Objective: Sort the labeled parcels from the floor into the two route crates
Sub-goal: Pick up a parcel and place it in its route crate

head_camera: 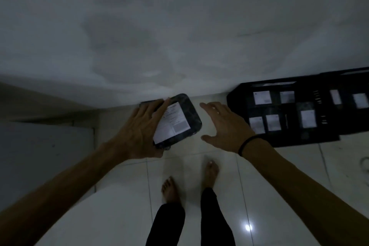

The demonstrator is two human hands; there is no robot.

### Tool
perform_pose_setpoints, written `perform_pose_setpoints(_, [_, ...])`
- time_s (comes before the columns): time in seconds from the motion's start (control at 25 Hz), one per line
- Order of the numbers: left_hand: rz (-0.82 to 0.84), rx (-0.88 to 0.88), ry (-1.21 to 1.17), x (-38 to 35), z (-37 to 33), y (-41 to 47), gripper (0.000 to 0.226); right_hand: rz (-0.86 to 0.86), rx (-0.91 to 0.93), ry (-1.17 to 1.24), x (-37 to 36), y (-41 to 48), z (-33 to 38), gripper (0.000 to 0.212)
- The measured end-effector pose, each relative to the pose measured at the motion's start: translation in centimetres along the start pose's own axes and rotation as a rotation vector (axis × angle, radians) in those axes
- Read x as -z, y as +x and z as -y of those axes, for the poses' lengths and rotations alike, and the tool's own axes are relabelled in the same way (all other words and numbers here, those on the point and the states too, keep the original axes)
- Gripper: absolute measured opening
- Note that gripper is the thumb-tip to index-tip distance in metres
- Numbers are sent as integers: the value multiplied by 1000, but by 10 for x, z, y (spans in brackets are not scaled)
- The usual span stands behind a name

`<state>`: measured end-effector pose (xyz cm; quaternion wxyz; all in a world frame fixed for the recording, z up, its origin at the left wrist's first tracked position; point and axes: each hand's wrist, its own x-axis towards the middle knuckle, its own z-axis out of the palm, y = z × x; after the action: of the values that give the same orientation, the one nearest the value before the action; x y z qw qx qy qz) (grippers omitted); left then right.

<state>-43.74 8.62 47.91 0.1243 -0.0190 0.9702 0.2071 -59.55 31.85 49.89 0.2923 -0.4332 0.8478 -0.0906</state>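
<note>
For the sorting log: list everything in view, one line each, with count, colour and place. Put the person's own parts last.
held parcel: one, dark wrap with white label, raised before the wall's foot.
crates: apparently two, black, on the floor at right, along the wall.
sorted parcels: about seven white labels show, dark wraps, inside the crates.
floor: white glossy tiles, below.
wall: pale grey, ahead.
wristband: one, black, right wrist.
left hand: grips the held parcel.
right hand: fingers spread, beside the parcel, not touching it.
feet: two, bare, on the tiles.
</note>
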Motion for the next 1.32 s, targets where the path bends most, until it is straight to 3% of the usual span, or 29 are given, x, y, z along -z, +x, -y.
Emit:
perform_pose_setpoints(0.24, [72, -331, 185, 123, -127, 6, 135, -151, 6, 2, 105, -130, 13, 137])
perform_pose_setpoints(0.32, [44, -423, 169, 135, -169, 16, 135, -175, -24, 35, 123, -167, 6, 140])
perform_pose_setpoints(0.48, [-51, -532, 28, 129, -254, 35, 136, -373, -54, 154, 132, -245, -38, 124])
perform_pose_setpoints(0.56, [-70, -406, -25, 118, -297, 35, 135, -431, -88, 236, 129, -286, -72, 122])
perform_pose_setpoints(0.64, [-73, -176, -285, 104, -346, 35, 124, -456, -138, 343, 127, -329, -102, 123])
perform_pose_setpoints(0.72, [-28, 37, -666, 89, -404, 45, 83, -480, -156, 406, 126, -372, -128, 125])
perform_pose_setpoints(0.8, [1, 119, -880, 73, -463, 58, 43, -488, -171, 458, 125, -416, -152, 127])
perform_pose_setpoints(1.0, [-64, 154, -1034, 42, -571, 88, 28, -522, -300, 655, 129, -493, -212, 139])
perform_pose_setpoints(1.16, [-31, 189, -1109, 6, -630, 123, 32, -695, -519, 1101, 118, -522, -260, 106])
perform_pose_setpoints(1.24, [-10, 243, -1117, -22, -646, 145, 33, -756, -588, 1162, 106, -525, -288, 82])
perform_pose_setpoints(1.32, [26, 331, -1101, -50, -656, 171, 27, -704, -641, 1205, 98, -519, -324, 64])
